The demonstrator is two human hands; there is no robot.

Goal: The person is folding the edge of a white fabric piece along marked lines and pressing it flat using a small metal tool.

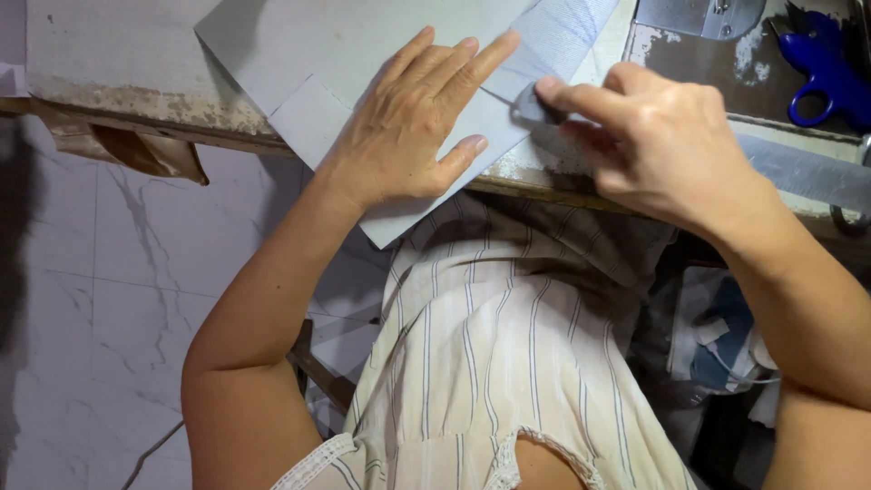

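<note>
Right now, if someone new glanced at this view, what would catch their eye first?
Most striking is the left hand pressed flat on a pale grey fabric sheet that overhangs the near edge of the worn, chipped table. Just right of it, the right hand pinches a small grey flat piece against the fabric. At far top right lie blue-handled scissors.

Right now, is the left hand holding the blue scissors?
No, the left hand lies flat on the grey sheet; the blue scissors sit apart at the table's far right.

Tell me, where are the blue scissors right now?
The blue scissors lie at the head view's top right corner, on the worn table, beyond the right hand.
</note>
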